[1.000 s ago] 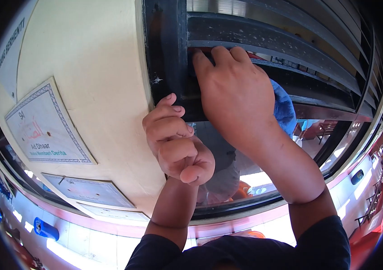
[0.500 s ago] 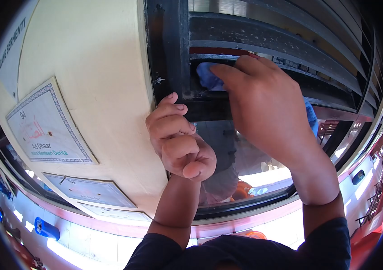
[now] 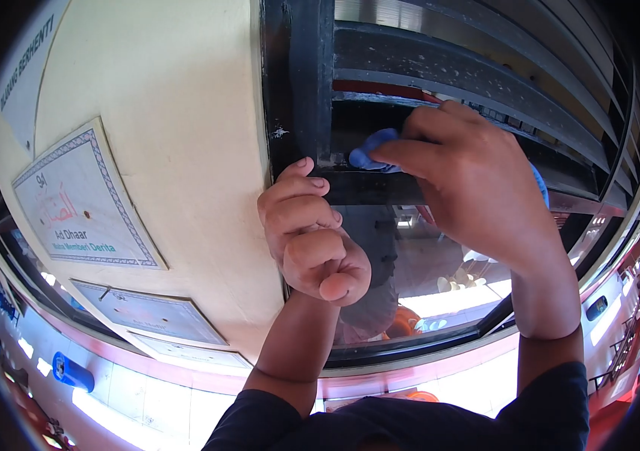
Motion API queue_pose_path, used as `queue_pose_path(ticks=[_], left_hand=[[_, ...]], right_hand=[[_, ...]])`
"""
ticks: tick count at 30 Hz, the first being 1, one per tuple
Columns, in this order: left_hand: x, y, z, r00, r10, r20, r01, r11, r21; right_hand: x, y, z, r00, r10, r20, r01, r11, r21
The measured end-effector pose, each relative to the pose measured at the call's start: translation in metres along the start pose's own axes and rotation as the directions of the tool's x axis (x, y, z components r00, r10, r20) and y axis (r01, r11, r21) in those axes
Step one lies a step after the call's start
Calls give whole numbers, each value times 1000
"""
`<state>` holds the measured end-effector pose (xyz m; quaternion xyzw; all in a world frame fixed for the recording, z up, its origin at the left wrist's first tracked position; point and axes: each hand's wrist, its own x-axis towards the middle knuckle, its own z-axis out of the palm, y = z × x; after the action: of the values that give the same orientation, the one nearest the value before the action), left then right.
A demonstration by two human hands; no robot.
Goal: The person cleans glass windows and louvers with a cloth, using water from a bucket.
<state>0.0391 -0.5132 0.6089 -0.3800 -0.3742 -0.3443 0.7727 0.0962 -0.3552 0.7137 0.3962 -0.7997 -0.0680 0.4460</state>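
Observation:
My right hand [image 3: 470,165] is closed on a blue cloth [image 3: 375,149], pinching it at the lower ledge of the louvred window opening. More of the cloth shows past the far side of the wrist. Dark slats [image 3: 455,68] slope above the hand. My left hand [image 3: 312,233] is held palm up with curled fingers beside the black window frame [image 3: 296,90]; no object shows in it. Its fingertips are near the frame's edge, and whether they touch it I cannot tell.
A cream wall [image 3: 177,135] on the left carries framed signs [image 3: 83,199]. Below the slats is a glass pane [image 3: 440,263] with reflections. A blue cylinder [image 3: 73,371] lies on the pale floor at lower left.
My right hand has moved slightly right and down with the cloth, which now bunches at the ledge's lower edge. The view has shifted a little, and my left hand keeps its curled pose.

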Motion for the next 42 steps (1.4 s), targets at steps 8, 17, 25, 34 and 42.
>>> queue_pose_path(ticks=[8, 17, 25, 34, 42], left_hand=[[1, 0, 1, 1000, 5, -10, -5, 1000, 17], [4, 3, -1, 998, -37, 51, 35, 998, 49], [7, 7, 1, 996, -54, 70, 46, 993, 106], [4, 6, 5, 989, 26, 148, -53, 981, 184], [2, 7, 7, 987, 40, 157, -78, 967, 244]], right_hand=[[13, 3, 1, 979, -199, 40, 203, 966, -158], [-8, 21, -31, 967, -142, 211, 182, 967, -181], [8, 9, -21, 980, -89, 178, 98, 994, -45], [-39, 46, -42, 956, 99, 277, -46, 980, -192], [-12, 24, -22, 984, -52, 171, 79, 985, -153]])
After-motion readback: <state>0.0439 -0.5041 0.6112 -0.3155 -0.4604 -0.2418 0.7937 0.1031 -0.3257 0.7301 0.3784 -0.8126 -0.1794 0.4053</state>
